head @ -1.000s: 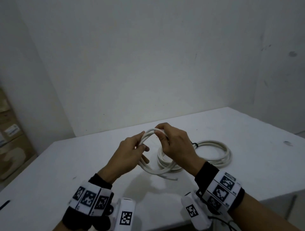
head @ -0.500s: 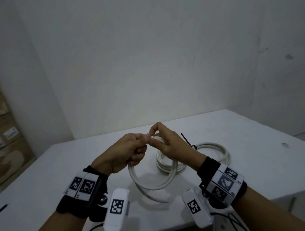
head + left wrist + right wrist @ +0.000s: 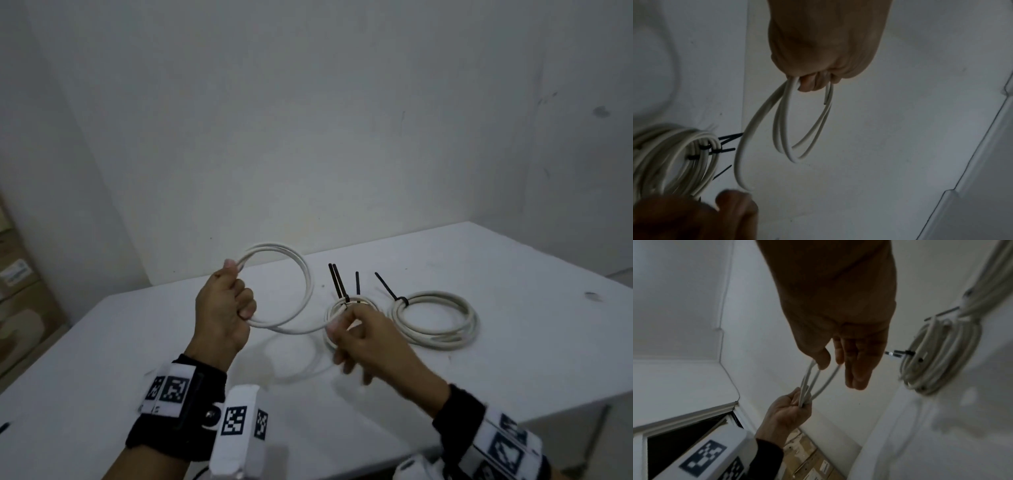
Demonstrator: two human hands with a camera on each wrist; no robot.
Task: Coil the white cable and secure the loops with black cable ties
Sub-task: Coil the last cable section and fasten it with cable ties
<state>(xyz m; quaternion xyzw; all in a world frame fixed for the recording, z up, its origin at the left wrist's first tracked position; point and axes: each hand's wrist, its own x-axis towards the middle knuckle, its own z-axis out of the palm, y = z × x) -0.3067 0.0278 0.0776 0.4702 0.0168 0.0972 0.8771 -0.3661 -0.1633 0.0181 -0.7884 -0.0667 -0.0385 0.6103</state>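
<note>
No text was readable; wrist bands (image 3: 171, 389) below the left hand (image 3: 222, 308) had only square b/w code patterns, no letters.

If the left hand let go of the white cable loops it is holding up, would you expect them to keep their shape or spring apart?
The white cable looks springy: its loops stand as open rounds above the left hand, so they would probably spread. No tie shows on these loops. The right hand pinches the strand, so it may not drop. The tied coil lies flat, bound.
</note>
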